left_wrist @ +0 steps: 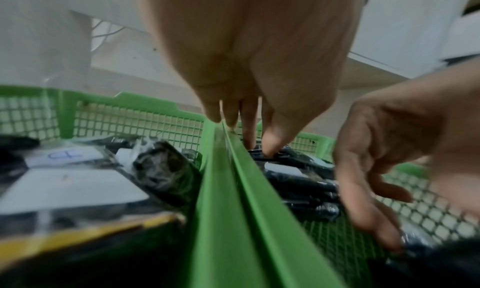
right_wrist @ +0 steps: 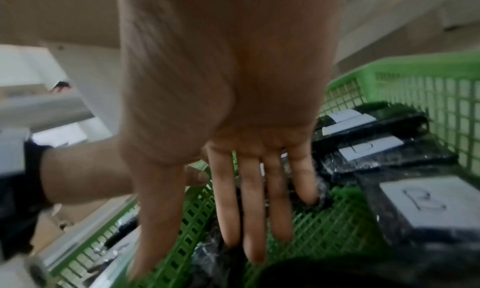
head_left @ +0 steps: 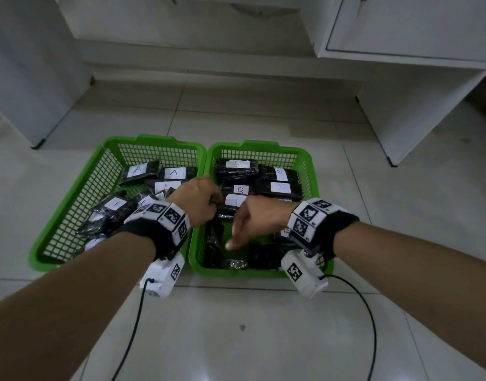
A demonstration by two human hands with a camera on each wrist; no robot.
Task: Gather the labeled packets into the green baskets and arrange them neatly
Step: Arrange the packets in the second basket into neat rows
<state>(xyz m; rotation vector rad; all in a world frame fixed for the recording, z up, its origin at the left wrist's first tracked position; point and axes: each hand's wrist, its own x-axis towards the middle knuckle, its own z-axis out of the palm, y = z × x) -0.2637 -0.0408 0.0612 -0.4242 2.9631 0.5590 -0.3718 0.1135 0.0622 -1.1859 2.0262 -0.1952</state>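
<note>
Two green baskets stand side by side on the floor, the left basket (head_left: pixel 154 140) holding black packets labelled A (head_left: pixel 138 170), the right basket (head_left: pixel 259 145) holding packets labelled B (head_left: pixel 279 171). My left hand (head_left: pixel 209 200) reaches over the shared rims (left_wrist: pixel 228 169) and pinches the edge of a black packet (head_left: pixel 228 209) with a white label in the right basket; the left wrist view shows thumb and fingers on that packet (left_wrist: pixel 283 158). My right hand (head_left: pixel 244 226) hangs over the right basket's near half with straight, spread fingers (right_wrist: pixel 249 210) and holds nothing. Their tips are near the mesh floor and dark packets.
White furniture stands behind and to the right, with a cabinet leg (head_left: pixel 391 162) on the right and another leg (head_left: pixel 38 144) on the left. Black cables (head_left: pixel 371 312) trail from the wrist cameras across the tiled floor in front of the baskets.
</note>
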